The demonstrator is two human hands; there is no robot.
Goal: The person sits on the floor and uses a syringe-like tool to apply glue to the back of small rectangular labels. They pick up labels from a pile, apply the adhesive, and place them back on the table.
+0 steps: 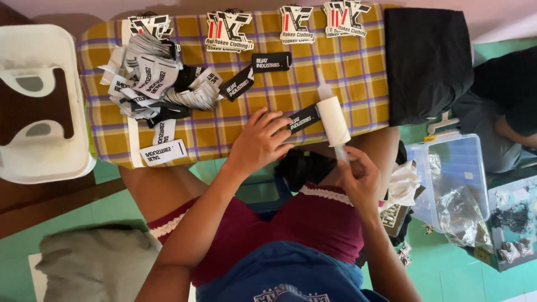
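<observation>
A narrow board covered in yellow checked cloth (347,67) lies across my lap. My left hand (258,140) presses flat on the cloth, its fingertips touching a black rectangular label (304,118). My right hand (358,178) grips the handle of a white lint roller (333,118), whose roll rests on the cloth just right of that label. Two more black labels (254,72) lie farther back. A heap of black and white labels (154,84) sits at the left end. Printed tags (229,31) line the far edge.
Folded black fabric (428,61) covers the board's right end. A white plastic stool (39,106) stands at the left. To the right, a clear plastic box (453,179) holds bags, and another person (503,106) sits beyond it. Grey cloth (95,263) lies on the green floor.
</observation>
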